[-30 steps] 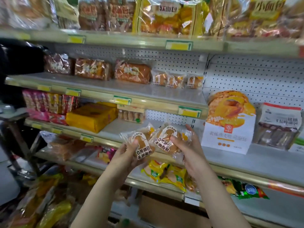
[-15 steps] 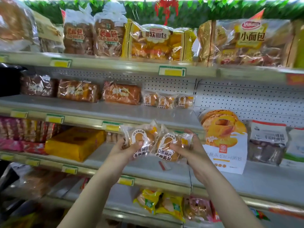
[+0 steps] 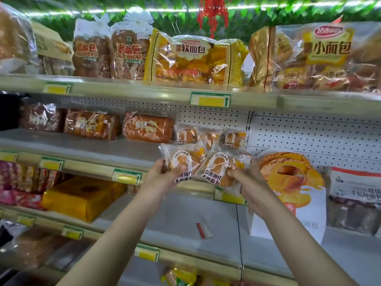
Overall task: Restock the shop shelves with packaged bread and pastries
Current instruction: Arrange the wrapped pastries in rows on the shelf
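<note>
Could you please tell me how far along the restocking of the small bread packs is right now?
Done: three small packs already sit at the right end of the middle shelf, beside the loaves. In hand: the left hand grips one pack, the right hand a second pack, both raised before that shelf. Left: neither is placed yet, and bare shelf shows ahead of the row.

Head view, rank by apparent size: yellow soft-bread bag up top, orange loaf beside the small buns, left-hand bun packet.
1. yellow soft-bread bag
2. tie: orange loaf and bun packet look alike; packet is nearer.
</note>
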Tool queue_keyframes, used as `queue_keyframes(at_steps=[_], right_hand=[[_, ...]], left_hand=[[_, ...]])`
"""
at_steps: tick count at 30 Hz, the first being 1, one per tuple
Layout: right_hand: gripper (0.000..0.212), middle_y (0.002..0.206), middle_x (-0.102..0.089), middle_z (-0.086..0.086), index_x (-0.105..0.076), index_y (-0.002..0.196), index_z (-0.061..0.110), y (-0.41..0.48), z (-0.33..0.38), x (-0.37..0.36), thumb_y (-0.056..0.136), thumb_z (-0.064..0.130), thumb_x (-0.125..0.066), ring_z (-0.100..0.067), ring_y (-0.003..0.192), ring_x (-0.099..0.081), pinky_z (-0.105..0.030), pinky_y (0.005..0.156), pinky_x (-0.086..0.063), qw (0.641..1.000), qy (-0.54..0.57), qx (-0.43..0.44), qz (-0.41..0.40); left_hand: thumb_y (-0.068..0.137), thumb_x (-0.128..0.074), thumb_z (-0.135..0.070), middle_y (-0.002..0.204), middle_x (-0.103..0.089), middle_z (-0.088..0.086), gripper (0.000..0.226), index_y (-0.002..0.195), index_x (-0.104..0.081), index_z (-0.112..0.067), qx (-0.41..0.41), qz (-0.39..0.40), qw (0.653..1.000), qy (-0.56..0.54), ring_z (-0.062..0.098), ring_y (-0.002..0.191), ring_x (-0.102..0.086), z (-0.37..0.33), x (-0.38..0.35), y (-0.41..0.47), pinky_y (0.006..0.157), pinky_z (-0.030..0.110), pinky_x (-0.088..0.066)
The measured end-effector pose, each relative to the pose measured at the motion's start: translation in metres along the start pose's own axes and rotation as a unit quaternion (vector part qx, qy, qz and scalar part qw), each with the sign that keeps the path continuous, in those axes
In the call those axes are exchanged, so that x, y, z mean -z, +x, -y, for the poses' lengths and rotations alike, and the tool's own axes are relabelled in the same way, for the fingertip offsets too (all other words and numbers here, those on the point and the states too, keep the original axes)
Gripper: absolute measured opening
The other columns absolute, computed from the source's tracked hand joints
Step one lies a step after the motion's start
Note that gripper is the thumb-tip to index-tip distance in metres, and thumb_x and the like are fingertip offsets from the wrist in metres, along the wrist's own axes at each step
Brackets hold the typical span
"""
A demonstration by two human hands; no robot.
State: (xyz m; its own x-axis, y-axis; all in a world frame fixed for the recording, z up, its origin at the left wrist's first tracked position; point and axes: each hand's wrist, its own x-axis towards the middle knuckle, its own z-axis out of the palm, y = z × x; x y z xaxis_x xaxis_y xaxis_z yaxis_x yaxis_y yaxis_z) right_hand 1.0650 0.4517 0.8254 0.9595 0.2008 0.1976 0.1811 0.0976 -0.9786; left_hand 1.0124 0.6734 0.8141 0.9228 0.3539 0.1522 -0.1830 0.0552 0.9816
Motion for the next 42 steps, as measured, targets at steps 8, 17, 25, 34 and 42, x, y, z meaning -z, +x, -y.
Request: queue_keyframes(at_steps=[8,17,25,34,42], right_hand=[[0.051,0.119,-0.060,0.002,-0.042,0.132,0.018,0.056,0.012,0.012,0.090,0.012,-0.070,-0.015,0.105,-0.060,-0.030,0.084,-0.044,0.995,-0.039,0.005,-0.094],[0.077,0.151,-0.043,-0.013,-0.031,0.151,0.010,0.147,-0.008,0.024,0.087,0.012,-0.073,-0.034,0.133,-0.045,-0.041,0.100,-0.043,0.962,-0.161,-0.054,-0.215],[0.060,0.125,-0.057,-0.012,-0.040,0.134,0.008,0.217,-0.018,0.032,0.085,0.014,-0.075,-0.030,0.108,-0.056,-0.042,0.091,-0.049,0.945,-0.219,-0.099,-0.220],[0.059,0.118,-0.056,-0.014,-0.038,0.136,0.005,0.256,-0.019,0.029,0.086,0.006,-0.070,-0.030,0.104,-0.054,-0.045,0.096,-0.046,0.940,-0.223,-0.112,-0.231],[0.074,0.124,-0.054,-0.014,-0.029,0.141,0.007,0.267,-0.030,0.027,0.083,0.009,-0.075,-0.027,0.104,-0.050,-0.042,0.097,-0.045,0.936,-0.244,-0.122,-0.222]], left_hand=[[0.082,-0.079,-0.024,0.112,-0.070,-0.001,0.049,0.125,-0.057,-0.019,-0.026,-0.001,0.999,0.023,0.013,0.101,-0.065,-0.007,-0.009,0.073,0.078,0.023,-0.048],[0.086,-0.075,-0.017,0.118,-0.060,-0.003,0.055,0.133,-0.047,-0.017,-0.016,0.065,0.992,0.105,0.007,0.091,-0.055,-0.015,-0.006,0.150,0.086,0.026,-0.039],[0.090,-0.071,-0.025,0.127,-0.058,0.000,0.057,0.139,-0.044,-0.013,0.015,0.067,0.986,0.150,0.021,0.106,-0.053,-0.023,-0.006,0.206,0.085,0.031,-0.039],[0.088,-0.071,-0.012,0.139,-0.054,0.008,0.061,0.142,-0.044,-0.010,0.010,0.041,0.981,0.189,0.017,0.106,-0.051,-0.011,-0.012,0.228,0.086,0.022,-0.035],[0.086,-0.073,-0.006,0.119,-0.063,0.006,0.048,0.129,-0.054,-0.011,0.022,0.033,0.984,0.171,0.012,0.087,-0.055,0.008,-0.003,0.244,0.066,0.018,-0.043]])
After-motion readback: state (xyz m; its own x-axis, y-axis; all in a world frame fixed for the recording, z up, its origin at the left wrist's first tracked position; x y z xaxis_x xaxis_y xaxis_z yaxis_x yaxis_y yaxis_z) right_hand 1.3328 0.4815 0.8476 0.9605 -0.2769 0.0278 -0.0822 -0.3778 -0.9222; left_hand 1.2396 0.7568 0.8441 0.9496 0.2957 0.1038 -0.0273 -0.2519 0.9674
